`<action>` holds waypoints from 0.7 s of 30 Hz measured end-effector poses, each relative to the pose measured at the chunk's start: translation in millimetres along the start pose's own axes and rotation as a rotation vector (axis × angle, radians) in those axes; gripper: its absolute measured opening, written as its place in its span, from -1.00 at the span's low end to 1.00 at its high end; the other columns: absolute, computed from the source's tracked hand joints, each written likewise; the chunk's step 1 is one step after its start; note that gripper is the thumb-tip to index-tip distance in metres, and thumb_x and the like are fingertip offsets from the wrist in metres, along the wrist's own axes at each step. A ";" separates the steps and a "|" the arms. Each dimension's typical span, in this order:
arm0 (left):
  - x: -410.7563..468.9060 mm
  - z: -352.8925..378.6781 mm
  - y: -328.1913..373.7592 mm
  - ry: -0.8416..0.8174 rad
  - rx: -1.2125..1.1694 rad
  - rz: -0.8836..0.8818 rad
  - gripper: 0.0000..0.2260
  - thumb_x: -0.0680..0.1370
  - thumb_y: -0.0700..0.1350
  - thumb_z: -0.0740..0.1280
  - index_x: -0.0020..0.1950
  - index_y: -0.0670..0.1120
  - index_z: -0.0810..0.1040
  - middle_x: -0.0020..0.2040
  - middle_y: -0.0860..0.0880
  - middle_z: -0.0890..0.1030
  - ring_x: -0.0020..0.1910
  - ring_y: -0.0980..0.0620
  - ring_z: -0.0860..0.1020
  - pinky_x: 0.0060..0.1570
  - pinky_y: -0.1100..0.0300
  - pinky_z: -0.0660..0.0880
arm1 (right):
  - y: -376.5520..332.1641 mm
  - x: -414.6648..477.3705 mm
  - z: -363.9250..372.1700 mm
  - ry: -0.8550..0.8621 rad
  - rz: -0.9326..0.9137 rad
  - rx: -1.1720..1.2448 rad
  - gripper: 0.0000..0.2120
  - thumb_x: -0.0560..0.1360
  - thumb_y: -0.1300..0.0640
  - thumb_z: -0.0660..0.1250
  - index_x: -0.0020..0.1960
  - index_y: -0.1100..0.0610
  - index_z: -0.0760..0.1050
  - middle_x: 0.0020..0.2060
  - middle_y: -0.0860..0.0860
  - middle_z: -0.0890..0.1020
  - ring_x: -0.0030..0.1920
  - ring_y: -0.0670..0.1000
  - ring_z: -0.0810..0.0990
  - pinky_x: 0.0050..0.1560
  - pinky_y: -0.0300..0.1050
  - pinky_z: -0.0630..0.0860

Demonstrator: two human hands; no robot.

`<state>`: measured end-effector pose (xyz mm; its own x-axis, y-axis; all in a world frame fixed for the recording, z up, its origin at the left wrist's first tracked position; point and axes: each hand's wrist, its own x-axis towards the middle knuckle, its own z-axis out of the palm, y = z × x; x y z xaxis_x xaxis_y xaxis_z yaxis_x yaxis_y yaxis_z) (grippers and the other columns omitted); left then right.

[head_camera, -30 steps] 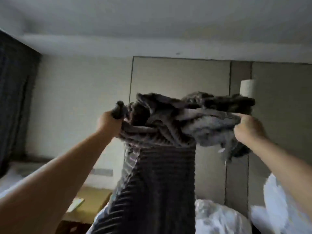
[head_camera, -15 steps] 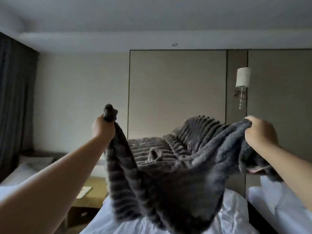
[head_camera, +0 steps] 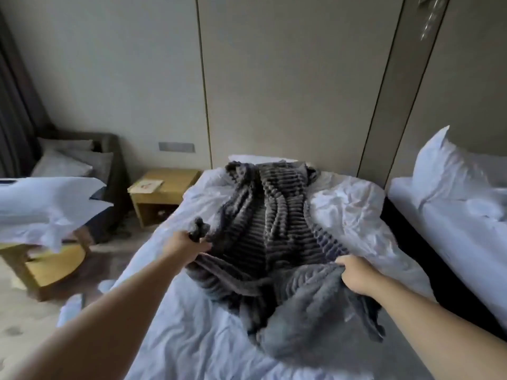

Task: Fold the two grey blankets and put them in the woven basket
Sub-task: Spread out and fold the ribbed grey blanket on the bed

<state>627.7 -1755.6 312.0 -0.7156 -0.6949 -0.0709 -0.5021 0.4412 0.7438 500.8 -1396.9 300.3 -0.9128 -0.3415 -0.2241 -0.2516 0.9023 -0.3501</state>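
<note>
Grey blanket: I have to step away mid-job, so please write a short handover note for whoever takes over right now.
Left hand: grips one corner of the blanket.
Right hand: grips the near edge on the other side.
Blanket: lies rumpled lengthwise on the bed, unfolded.
Second blanket and basket: not in view, as far as I can tell.
Done: nothing folded yet.
Left: flatten and fold this one, fold the other, put both in the basket.
</note>
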 end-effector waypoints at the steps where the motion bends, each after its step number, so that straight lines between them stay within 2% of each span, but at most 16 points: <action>1: -14.6 18.8 -28.2 -0.037 0.067 -0.052 -0.75 0.32 -0.04 0.54 -0.09 -0.09 0.63 -0.20 -0.07 0.65 -0.29 -0.01 0.56 -0.28 0.18 0.47 | 9.1 -9.2 32.2 -0.046 0.021 -0.001 -0.61 0.56 0.32 0.07 0.29 0.09 0.48 0.14 0.15 0.56 -0.30 -0.03 0.41 -0.47 -0.28 0.23; 3: -50.3 52.1 -79.0 -0.047 0.206 -0.166 -0.90 0.38 -0.14 0.44 -0.20 -0.15 0.58 -0.22 -0.14 0.66 -0.38 -0.03 0.55 -0.33 0.18 0.49 | 25.2 -31.8 91.6 -0.158 0.065 -0.014 -0.72 0.51 0.31 0.12 0.11 0.12 0.52 -0.06 0.11 0.57 -0.23 0.02 0.44 -0.43 -0.24 0.26; 4: -70.4 67.7 -103.4 -0.054 0.245 -0.222 -0.89 0.41 -0.14 0.39 -0.20 -0.18 0.57 -0.20 -0.18 0.67 -0.33 -0.08 0.60 -0.31 0.17 0.51 | 32.6 -45.1 117.3 -0.240 0.094 -0.032 -0.78 0.50 0.31 0.14 0.03 0.11 0.49 -0.16 0.07 0.50 -0.18 0.05 0.43 -0.41 -0.22 0.25; 6: -111.7 91.7 -142.8 -0.103 0.291 -0.326 -0.89 0.47 -0.12 0.34 -0.18 -0.15 0.51 -0.08 -0.20 0.67 -0.09 -0.16 0.63 -0.20 0.15 0.47 | 44.7 -66.9 163.5 -0.462 0.163 -0.097 -0.84 0.51 0.31 0.14 -0.12 0.11 0.44 -0.26 0.02 0.38 -0.23 0.02 0.37 -0.38 -0.19 0.24; 8: -145.1 104.4 -171.9 -0.198 0.423 -0.437 -0.94 0.48 -0.15 0.28 -0.11 -0.10 0.53 0.03 -0.15 0.65 0.04 -0.14 0.60 -0.10 0.15 0.48 | 58.2 -87.6 198.1 -0.571 0.246 -0.147 -0.76 0.55 0.29 0.13 -0.26 0.07 0.36 -0.28 0.01 0.34 -0.23 0.04 0.36 -0.25 -0.18 0.33; 9: -154.8 108.2 -182.0 -0.231 0.479 -0.484 -0.86 0.48 -0.16 0.28 0.00 -0.09 0.55 0.09 -0.13 0.63 0.10 -0.11 0.59 -0.02 0.15 0.49 | 64.7 -95.1 207.6 -0.525 0.301 -0.178 -0.76 0.57 0.25 0.11 -0.19 0.04 0.44 -0.18 0.02 0.41 -0.10 0.09 0.42 -0.08 -0.14 0.40; 10: -159.6 110.9 -191.4 -0.249 0.507 -0.527 -0.77 0.48 -0.17 0.28 0.13 -0.10 0.55 0.14 -0.12 0.61 0.15 -0.10 0.56 0.04 0.16 0.49 | 71.2 -102.1 210.5 -0.447 0.380 -0.185 -0.75 0.58 0.21 0.09 -0.01 0.02 0.53 0.02 0.03 0.46 0.09 0.13 0.44 0.10 -0.12 0.41; 11: -162.5 112.2 -196.3 -0.253 0.480 -0.567 -0.71 0.49 -0.19 0.27 0.22 -0.15 0.52 0.17 -0.13 0.60 0.18 -0.10 0.55 0.05 0.17 0.48 | 80.6 -107.7 211.6 -0.338 0.467 -0.163 -0.69 0.59 0.18 0.07 0.19 0.01 0.52 0.22 0.02 0.42 0.24 0.14 0.40 0.21 -0.08 0.38; 13: -159.0 114.9 -197.3 -0.245 0.322 -0.648 -0.66 0.53 -0.25 0.25 0.31 -0.26 0.46 0.20 -0.19 0.57 0.20 -0.14 0.54 0.04 0.16 0.48 | 94.7 -114.1 208.5 -0.227 0.696 -0.054 -0.62 0.62 0.17 0.04 0.40 0.13 0.37 0.38 0.08 0.35 0.32 0.15 0.38 0.26 -0.03 0.38; 15: -147.4 116.2 -186.3 -0.202 0.117 -0.710 -0.65 0.55 -0.31 0.21 0.33 -0.34 0.40 0.24 -0.30 0.52 0.23 -0.24 0.51 0.16 0.02 0.47 | 110.6 -110.3 199.7 -0.268 0.750 0.098 -0.64 0.62 0.19 0.08 0.36 0.29 0.38 0.28 0.20 0.50 0.18 0.18 0.54 0.05 -0.04 0.51; 16: -140.8 113.9 -174.0 -0.166 0.051 -0.698 -0.65 0.54 -0.31 0.20 0.33 -0.33 0.40 0.23 -0.31 0.51 0.21 -0.26 0.50 0.19 -0.01 0.44 | 113.1 -107.0 190.5 -0.327 0.735 0.168 -0.66 0.60 0.21 0.12 0.32 0.33 0.41 0.16 0.24 0.58 0.00 0.19 0.61 -0.13 -0.04 0.54; 17: -133.5 108.7 -157.9 -0.112 -0.004 -0.651 -0.66 0.52 -0.31 0.21 0.30 -0.29 0.43 0.17 -0.30 0.54 0.15 -0.26 0.52 0.14 -0.01 0.46 | 116.3 -99.8 178.7 -0.338 0.744 0.259 -0.67 0.59 0.22 0.14 0.29 0.36 0.43 0.02 0.27 0.61 -0.19 0.20 0.60 -0.22 -0.01 0.54; 18: -125.2 102.3 -140.2 -0.057 -0.047 -0.577 -0.69 0.49 -0.30 0.22 0.23 -0.22 0.46 0.08 -0.26 0.56 0.04 -0.23 0.53 0.03 0.02 0.48 | 115.2 -91.3 161.5 -0.276 0.815 0.372 -0.67 0.59 0.25 0.15 0.28 0.40 0.43 -0.07 0.30 0.60 -0.29 0.20 0.54 -0.19 0.04 0.55; 19: -117.2 94.4 -118.2 0.005 -0.088 -0.485 -0.74 0.46 -0.29 0.22 0.14 -0.15 0.48 -0.01 -0.22 0.58 -0.05 -0.20 0.53 -0.05 0.03 0.49 | 111.4 -81.5 138.8 -0.152 0.925 0.551 -0.69 0.60 0.28 0.15 0.27 0.43 0.43 -0.06 0.32 0.58 -0.29 0.22 0.52 -0.11 0.10 0.55; 20: -108.5 85.7 -95.9 0.071 -0.145 -0.396 -0.78 0.45 -0.29 0.23 0.06 -0.10 0.48 -0.06 -0.19 0.58 -0.08 -0.19 0.53 -0.05 0.01 0.50 | 107.1 -68.6 115.2 0.022 0.974 0.702 -0.69 0.59 0.31 0.14 0.27 0.44 0.43 0.02 0.34 0.57 -0.21 0.26 0.54 -0.06 0.10 0.53; 21: -100.9 75.9 -71.3 0.152 -0.215 -0.308 -0.80 0.45 -0.27 0.24 0.02 -0.06 0.48 -0.08 -0.18 0.59 -0.09 -0.18 0.54 -0.02 -0.02 0.52 | 98.2 -54.5 86.4 0.221 0.905 0.768 -0.70 0.58 0.35 0.14 0.27 0.41 0.45 0.11 0.34 0.56 -0.09 0.29 0.56 -0.05 0.04 0.50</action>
<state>698.9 -1673.9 215.7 -0.4596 -0.8592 -0.2248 -0.5575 0.0820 0.8261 553.7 -1312.3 199.6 -0.7141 0.4535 -0.5333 0.6957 0.3744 -0.6131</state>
